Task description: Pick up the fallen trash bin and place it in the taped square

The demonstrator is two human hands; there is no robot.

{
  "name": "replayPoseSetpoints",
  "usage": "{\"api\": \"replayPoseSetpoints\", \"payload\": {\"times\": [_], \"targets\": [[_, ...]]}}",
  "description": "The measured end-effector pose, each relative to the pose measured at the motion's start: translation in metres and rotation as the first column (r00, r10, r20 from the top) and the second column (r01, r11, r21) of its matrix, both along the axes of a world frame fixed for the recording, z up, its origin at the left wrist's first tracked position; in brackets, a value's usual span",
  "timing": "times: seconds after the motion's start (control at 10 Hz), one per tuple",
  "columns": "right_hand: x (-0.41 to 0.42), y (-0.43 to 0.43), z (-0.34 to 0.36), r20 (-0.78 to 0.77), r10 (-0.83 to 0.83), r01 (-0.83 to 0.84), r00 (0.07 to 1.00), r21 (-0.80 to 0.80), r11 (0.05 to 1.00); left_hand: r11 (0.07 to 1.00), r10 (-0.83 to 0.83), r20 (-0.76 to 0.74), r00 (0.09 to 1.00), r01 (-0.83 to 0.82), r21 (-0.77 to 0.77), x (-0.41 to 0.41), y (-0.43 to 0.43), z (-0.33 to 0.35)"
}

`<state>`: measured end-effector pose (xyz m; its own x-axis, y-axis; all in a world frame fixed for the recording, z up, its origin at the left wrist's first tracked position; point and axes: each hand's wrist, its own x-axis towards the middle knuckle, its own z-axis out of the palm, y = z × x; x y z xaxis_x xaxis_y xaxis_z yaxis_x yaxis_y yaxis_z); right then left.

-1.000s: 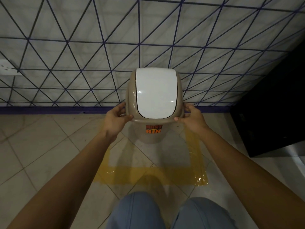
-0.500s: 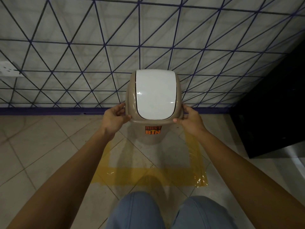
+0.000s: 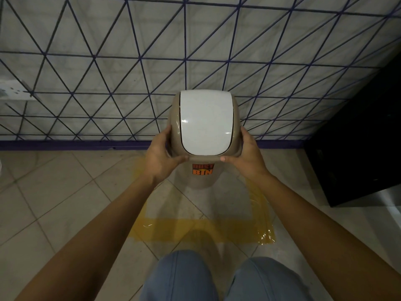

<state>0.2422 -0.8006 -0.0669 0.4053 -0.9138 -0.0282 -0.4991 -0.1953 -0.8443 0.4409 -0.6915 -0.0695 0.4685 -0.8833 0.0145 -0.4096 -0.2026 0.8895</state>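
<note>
The trash bin (image 3: pixel 205 123) is beige with a white swing lid and an orange "DUST BIN" label on its front. It stands upright between my hands, over the far part of the yellow taped square (image 3: pixel 201 231) on the floor. My left hand (image 3: pixel 161 158) grips the left side of its rim, my right hand (image 3: pixel 246 157) the right side. The bin's base looks to be within the square, but I cannot tell whether it touches the floor. The square's far edge is hidden behind the bin.
A white wall (image 3: pixel 108 61) with a blue triangle pattern rises just behind the bin. A black cabinet (image 3: pixel 358 148) stands to the right of the square. Beige floor tiles (image 3: pixel 54 192) spread to the left. My knees in blue trousers (image 3: pixel 208 281) show at the bottom.
Both hands have lowered the bin slightly and shifted a little further onto its rim. The bin stays upright over the taped square.
</note>
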Motion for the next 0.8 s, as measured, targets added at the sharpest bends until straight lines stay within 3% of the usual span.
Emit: {"api": "replayPoseSetpoints", "payload": {"times": [0.2,0.5,0.8], "targets": [[0.005,0.0,0.003,-0.006,-0.009,0.009,1.0,0.002,1.0,0.999,0.031,0.179,0.983,-0.035,0.016,-0.009,-0.002,-0.001],[0.005,0.002,0.006,-0.034,-0.001,0.001,0.999,-0.002,1.0,0.998,0.039,0.172,0.984,-0.046,0.033,-0.013,0.0,0.006],[-0.002,0.004,0.035,-0.096,-0.066,0.059,0.993,-0.065,0.996,0.993,0.111,0.333,0.936,-0.095,-0.067,-0.031,-0.008,0.032]]}}
